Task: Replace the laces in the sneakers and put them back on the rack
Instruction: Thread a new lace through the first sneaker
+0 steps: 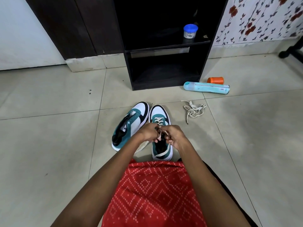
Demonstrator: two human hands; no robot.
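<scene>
Teal laced sneaker (159,113): on the floor tiles (49,128) right in front of the person, toe twd the rack; cream lace (158,119) crosses the front eyelets, rest of the lacing hidden by both hands.
left hand (148,132): over the tongue, fingers curled in, pinching a strand of the cream lace; almost meets the other hand.
right hand (175,135): same spot from the other side, fingers curled, pinching the lace too.
lace ends: one strand trails out under the left hand onto the tile btwn the shoes; another lies across the heel opening.
unlaced sneaker (131,123): just beside the first, on the person's left, angled outward, tongue showing; can't tell if the two touch.
loose lace (195,110): tangled heap on the tile to the right, well apart from both shoes.
rack (165,66): dark, open-fronted, beyond the shoes.
jar (190,31): clear w/ blue lid, on the rack's upper shelf, right side.
bottle (206,86): pale teal, lying flat by the rack's front right corner, off to the side of the opening.
orange cup (215,80): on its side, just behind the bottle.
red garment (152,194): white-patterned, over the lap; its edge covers the heel end of the laced sneaker.
surrounds: dark wood panel (65,25) left of rack, floral wall covering (262,18) to the right.
</scene>
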